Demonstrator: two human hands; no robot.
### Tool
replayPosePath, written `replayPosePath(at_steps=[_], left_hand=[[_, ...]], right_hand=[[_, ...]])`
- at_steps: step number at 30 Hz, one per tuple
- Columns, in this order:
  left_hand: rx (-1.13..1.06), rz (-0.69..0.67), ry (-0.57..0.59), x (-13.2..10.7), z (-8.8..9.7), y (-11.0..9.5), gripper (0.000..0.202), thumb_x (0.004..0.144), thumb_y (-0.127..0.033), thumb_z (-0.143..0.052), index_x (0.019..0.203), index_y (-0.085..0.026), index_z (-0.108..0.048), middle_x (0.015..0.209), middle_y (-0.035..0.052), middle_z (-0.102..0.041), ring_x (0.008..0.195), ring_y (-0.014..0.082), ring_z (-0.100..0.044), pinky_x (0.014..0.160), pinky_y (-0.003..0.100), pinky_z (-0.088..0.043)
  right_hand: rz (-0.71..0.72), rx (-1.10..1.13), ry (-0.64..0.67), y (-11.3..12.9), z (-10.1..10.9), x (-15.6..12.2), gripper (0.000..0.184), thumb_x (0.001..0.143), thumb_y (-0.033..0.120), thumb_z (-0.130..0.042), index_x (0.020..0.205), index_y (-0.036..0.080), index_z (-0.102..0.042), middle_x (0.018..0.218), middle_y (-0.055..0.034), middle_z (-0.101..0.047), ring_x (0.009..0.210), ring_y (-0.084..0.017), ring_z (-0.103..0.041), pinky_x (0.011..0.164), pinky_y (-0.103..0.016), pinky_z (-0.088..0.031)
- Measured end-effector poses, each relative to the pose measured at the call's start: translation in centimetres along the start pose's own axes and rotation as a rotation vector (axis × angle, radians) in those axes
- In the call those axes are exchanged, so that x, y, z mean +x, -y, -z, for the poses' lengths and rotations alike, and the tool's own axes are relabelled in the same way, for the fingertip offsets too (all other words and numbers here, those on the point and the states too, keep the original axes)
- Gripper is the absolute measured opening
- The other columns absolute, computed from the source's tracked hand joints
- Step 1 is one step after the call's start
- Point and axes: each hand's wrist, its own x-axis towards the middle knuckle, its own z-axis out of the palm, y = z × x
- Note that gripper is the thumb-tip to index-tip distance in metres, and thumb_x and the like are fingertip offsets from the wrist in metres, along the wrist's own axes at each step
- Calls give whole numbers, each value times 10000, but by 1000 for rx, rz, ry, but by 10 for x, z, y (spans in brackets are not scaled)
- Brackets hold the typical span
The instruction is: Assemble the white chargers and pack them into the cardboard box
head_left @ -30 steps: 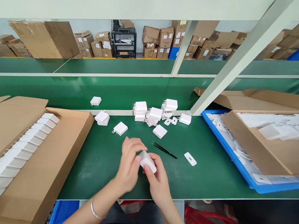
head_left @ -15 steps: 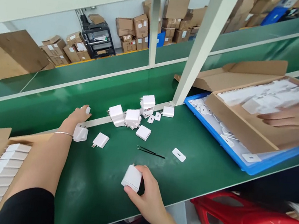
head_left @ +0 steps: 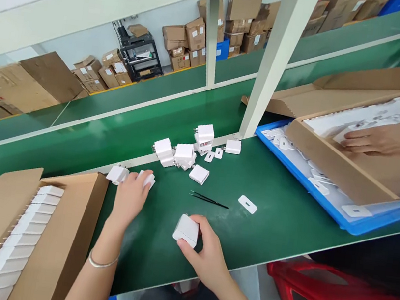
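A box (head_left: 69,231) sits on the desk (head_left: 278,230) at lower left, a row of chargers (head_left: 20,234) inside. Just right of it the left hand (head_left: 129,199) grips a loose charger (head_left: 147,178); lower centre, the right hand (head_left: 207,255) holds a second charger (head_left: 186,229). Behind the tweezers (head_left: 209,200) lies a heap of chargers (head_left: 184,153). At right, a second box (head_left: 332,163) rests in a tray (head_left: 360,225).

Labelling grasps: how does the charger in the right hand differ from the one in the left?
The front charger, pinched at its edges by the right hand near the edge of the table, shows a whole broad face; the rear charger is mostly covered by the left hand, only a corner showing. The front charger stands alone; the rear charger lies beside a loose charger. Both are white and blocky.
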Motion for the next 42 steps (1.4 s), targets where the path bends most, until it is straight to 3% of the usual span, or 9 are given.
replayPosePath(at_steps=[4, 6, 10, 13, 17, 22, 28, 35, 42], left_hand=[[-164, 11, -255, -41, -14, -16, 458, 1050, -379, -485, 1458, -191, -577, 1444, 238, -494, 1361, 445, -479, 1100, 645, -414], [-446, -20, -307, -66, -18, -27, 432, 1065, -409, -481, 1453, -237, -558, 1428, 189, -514, 1352, 380, -493, 1127, 596, -420], [-986, -151, 44, -111, -32, -48, 412, 1116, -416, -354, 1453, -325, -572, 1344, 116, -593, 1150, 250, -623, 1021, 426, -531], [-1136, -188, 98, -129, -48, -60, 433, 1125, -428, -323, 1387, -317, -650, 1302, 104, -634, 1185, 253, -617, 1038, 425, -513], [-1235, -188, -7, -139, -66, -70, 433, 1108, -480, -377, 1451, -329, -593, 1360, 105, -609, 1254, 275, -586, 1075, 451, -491], [-1385, -20, -180, -148, -77, -82, 356, 1079, -519, -456, 1261, -285, -652, 1211, 95, -646, 1078, 246, -655, 917, 381, -573], [-1502, 36, -314, -154, -86, -88, 348, 1052, -538, -529, 1228, -264, -650, 1142, 83, -643, 1000, 217, -677, 846, 327, -582], [-1565, 9, -393, -156, -96, -98, 300, 1059, -496, -547, 1219, -273, -669, 1115, 58, -604, 970, 176, -640, 827, 263, -538], [-1523, 10, -427, -157, -102, -97, 276, 1075, -465, -522, 1236, -277, -645, 1092, 55, -563, 940, 176, -598, 782, 256, -498]], right_hand=[[25, -15, -4, 0, 0, -2, 286, 895, 323, -702, 1139, 229, -589, 1038, -51, -702, 858, -210, -642, 738, -319, -508], [38, -2, 10, 0, 1, -3, 300, 889, 319, -710, 1146, 228, -586, 1036, -49, -702, 859, -208, -644, 749, -320, -511], [57, 6, 60, 2, 2, -5, 319, 859, 288, -732, 1137, 225, -589, 977, -20, -681, 827, -191, -623, 750, -313, -498], [71, -11, 71, 1, 1, -6, 344, 845, 282, -754, 1142, 227, -589, 1015, -21, -672, 856, -193, -621, 771, -316, -494], [100, 17, 69, -1, 0, -6, 365, 855, 287, -759, 1175, 232, -593, 1048, -27, -654, 914, -205, -632, 799, -320, -504], [97, 94, 161, 2, 0, -4, 325, 869, 264, -736, 1166, 224, -610, 1074, -35, -666, 955, -207, -642, 851, -325, -509], [178, 75, 175, 0, -1, -3, 272, 943, 450, -692, 1063, 212, -637, 964, -30, -610, 847, -193, -565, 761, -308, -455], [255, 39, 109, 1, 2, -2, 367, 955, 587, -672, 1022, 228, -636, 956, -33, -581, 880, -216, -530, 775, -324, -411], [252, -21, 174, 1, 0, -3, 422, 998, 644, -578, 1065, 230, -622, 1001, -46, -601, 915, -232, -556, 830, -355, -428]])
